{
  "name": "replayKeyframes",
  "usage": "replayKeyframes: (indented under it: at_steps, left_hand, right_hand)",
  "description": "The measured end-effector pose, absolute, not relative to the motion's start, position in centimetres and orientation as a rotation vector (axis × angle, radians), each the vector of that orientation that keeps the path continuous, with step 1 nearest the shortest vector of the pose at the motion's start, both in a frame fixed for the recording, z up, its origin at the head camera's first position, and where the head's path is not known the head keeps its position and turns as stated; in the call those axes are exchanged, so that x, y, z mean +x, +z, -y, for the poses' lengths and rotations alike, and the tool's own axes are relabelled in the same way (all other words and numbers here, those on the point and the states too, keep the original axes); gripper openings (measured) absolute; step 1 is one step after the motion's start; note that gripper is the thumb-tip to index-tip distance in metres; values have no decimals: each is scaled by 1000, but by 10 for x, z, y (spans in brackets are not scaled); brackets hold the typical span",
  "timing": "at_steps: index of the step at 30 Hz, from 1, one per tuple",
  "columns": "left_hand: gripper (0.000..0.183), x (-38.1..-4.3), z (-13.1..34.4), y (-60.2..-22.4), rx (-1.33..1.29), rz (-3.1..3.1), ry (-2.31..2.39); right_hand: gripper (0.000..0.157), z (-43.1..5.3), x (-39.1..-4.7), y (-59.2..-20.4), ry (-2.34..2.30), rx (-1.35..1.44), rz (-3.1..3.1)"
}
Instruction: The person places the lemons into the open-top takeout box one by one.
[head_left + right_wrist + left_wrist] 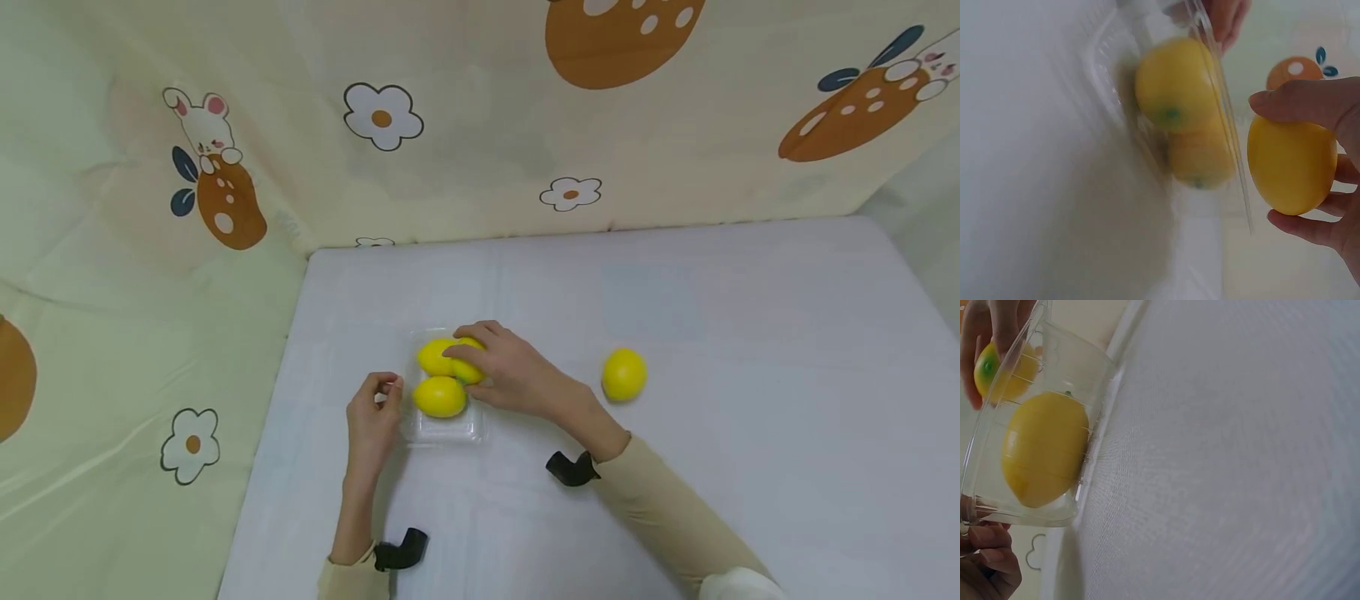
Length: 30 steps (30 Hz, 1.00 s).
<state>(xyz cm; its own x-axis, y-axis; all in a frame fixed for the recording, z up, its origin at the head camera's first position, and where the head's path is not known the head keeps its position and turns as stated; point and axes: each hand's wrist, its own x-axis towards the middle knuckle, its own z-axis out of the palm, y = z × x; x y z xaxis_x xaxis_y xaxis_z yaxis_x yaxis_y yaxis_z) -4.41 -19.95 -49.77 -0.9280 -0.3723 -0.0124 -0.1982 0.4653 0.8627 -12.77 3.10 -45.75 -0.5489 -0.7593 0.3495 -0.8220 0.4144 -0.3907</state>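
Observation:
A clear plastic container point(448, 430) stands on the table with two yellow lemons in it, a front lemon point(439, 397) and a rear lemon point(435, 357). My right hand point(517, 367) grips a third lemon point(1291, 164) by its sides, above the container's right part. In the left wrist view this held lemon point(1007, 372) shows a green tip. At the container's left side, my left hand point(373, 425) pinches the rim, fingers curled at the edge point(991, 550). Apart from these, another lemon point(624, 375) lies on the table to the right of my right forearm.
The white-covered table point(750, 400) extends far to the right. A patterned curtain point(465, 167) hangs along its back and left sides. Black wrist mounts point(572, 469) stick out from both sleeves.

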Motion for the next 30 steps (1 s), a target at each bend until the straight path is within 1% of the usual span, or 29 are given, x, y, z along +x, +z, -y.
replayKeyframes:
  at_steps: [7,19,25,30]
  left_hand:
    - [15,-45,198,-497,493,2541,-1478]
    - [14,-45,199,-497,469,2533,-1471]
    - [14,-44,198,-497,478,2544,-1468]
    - [15,-44,198,-495,482,2543,-1473]
  right_hand:
    - [40,-17,-121,-466,669,1495,2489]
    - [44,-20,-118,-470,676,1506,2551]
    - [52,-34,-113,-466,766,1465,2569]
    - [58,-63,-109,-460,875,1343,2576]
